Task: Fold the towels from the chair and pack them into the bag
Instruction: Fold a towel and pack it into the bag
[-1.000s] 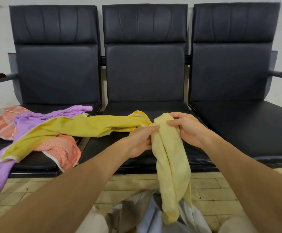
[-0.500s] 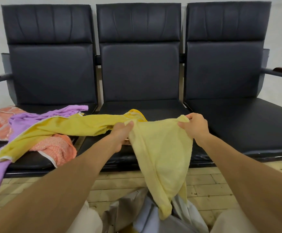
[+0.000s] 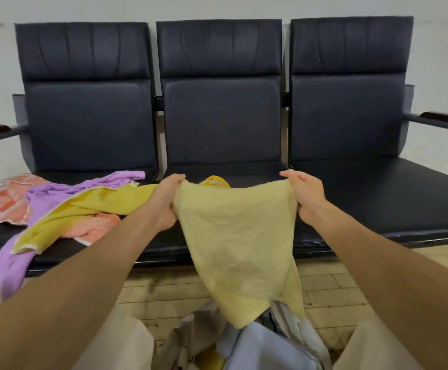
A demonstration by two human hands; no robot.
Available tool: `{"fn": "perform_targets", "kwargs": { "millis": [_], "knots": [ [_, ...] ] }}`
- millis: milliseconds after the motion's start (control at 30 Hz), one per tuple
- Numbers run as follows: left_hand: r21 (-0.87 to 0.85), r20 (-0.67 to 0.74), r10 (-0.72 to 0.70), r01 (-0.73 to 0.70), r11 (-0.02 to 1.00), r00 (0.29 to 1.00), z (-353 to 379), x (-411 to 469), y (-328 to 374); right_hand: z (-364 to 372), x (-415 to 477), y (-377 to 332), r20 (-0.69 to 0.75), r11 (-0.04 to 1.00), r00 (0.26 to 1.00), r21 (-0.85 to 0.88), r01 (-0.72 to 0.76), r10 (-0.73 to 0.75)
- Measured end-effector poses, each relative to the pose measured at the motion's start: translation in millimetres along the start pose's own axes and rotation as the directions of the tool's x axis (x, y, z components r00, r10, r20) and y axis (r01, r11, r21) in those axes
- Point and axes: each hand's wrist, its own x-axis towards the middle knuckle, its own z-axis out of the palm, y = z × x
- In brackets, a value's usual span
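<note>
A pale yellow towel (image 3: 237, 241) hangs spread between my hands in front of the middle seat. My left hand (image 3: 165, 202) grips its upper left corner and my right hand (image 3: 304, 194) grips its upper right corner. Its lower end dangles down to a grey and light-blue bag (image 3: 260, 345) on the floor between my knees. On the left seat lies a heap of towels: a darker yellow one (image 3: 92, 206), a purple one (image 3: 57, 189) and orange patterned ones (image 3: 6, 202).
A row of three black padded chairs (image 3: 364, 129) stands against a white wall, with armrests at both ends. The purple towel hangs over the left seat's front edge. The floor is light wood parquet (image 3: 332, 289).
My hands have moved apart and the pale yellow towel, bunched between them a second ago, is now stretched wide. The view has tilted up a little.
</note>
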Motion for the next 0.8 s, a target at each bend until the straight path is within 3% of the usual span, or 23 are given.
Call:
{"fn": "perform_targets", "kwargs": {
  "millis": [133,367,467,600,700,800],
  "knots": [
    [-0.049,0.024,0.086,-0.084,0.995,0.996,-7.5,-25.1,14.9,-6.0,-19.9,-18.3,0.011,0.998,1.0,0.053,0.023,-0.023],
    [0.239,-0.167,0.323,-0.279,0.93,0.931,-1.9,-67.0,58.3,-22.0,-48.6,-78.3,-0.024,0.979,0.995,0.177,0.098,-0.095],
    [0.327,-0.188,0.435,-0.361,0.873,0.881,4.0,-92.9,86.6,-26.4,-66.8,-108.8,-0.049,0.976,0.977,0.063,0.21,-0.207],
    [0.348,-0.215,0.545,-0.458,0.818,0.81,8.4,-126.0,118.0,-34.3,-91.0,-139.7,-0.049,0.886,0.923,-0.305,0.351,-0.382],
    [0.364,-0.227,0.58,-0.484,0.796,0.782,6.9,-142.9,133.7,-39.6,-103.2,-161.1,-0.095,0.899,0.932,-0.315,0.305,-0.35],
    [0.363,-0.301,0.583,-0.475,0.802,0.754,1.5,-152.4,143.1,-46.9,-114.7,-180.5,-0.156,0.953,0.955,-0.208,0.219,-0.253]
  ]
}}
